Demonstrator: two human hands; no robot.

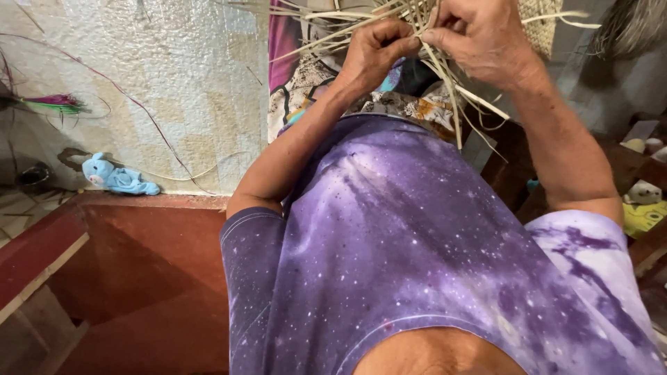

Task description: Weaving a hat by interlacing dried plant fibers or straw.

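Note:
My left hand (379, 48) and my right hand (479, 38) meet near the top of the head view, both closed on thin pale straw strips (445, 83). The strips fan out upward and hang down between my forearms. A piece of woven straw (538, 24) shows at the top right, just behind my right hand. My purple speckled shirt (417, 243) fills the lower middle of the view, with patterned fabric (410, 104) on my lap below the hands.
A small blue stuffed toy (114, 177) lies on the pale textured floor at the left, next to a red ledge (139, 201). Pink and green strands (55, 104) lie farther left. A dark wooden piece (507, 167) and small objects (643, 198) sit at the right.

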